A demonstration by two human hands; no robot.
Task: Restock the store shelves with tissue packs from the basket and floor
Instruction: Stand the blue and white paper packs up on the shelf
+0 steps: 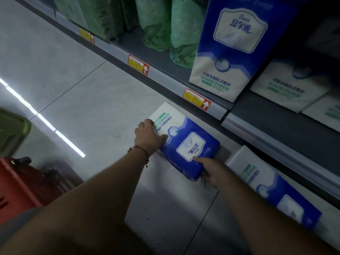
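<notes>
Both hands [150, 136] [214, 171] grasp a blue-white "WOOD PAPER" tissue pack [184, 142] on the floor [77, 100].

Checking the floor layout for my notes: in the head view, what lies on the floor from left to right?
Red basket → left hand → blue-and-white tissue pack held by both hands → right hand → second tissue pack lying by the shelf base.

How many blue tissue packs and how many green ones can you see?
Blue and white tissue packs: 5, one in both hands, one on the floor, one upright on the shelf, two lying flat.
Green packs on the shelf: at least 4, the row is dim and cut off.
Total: at least 9.
</notes>
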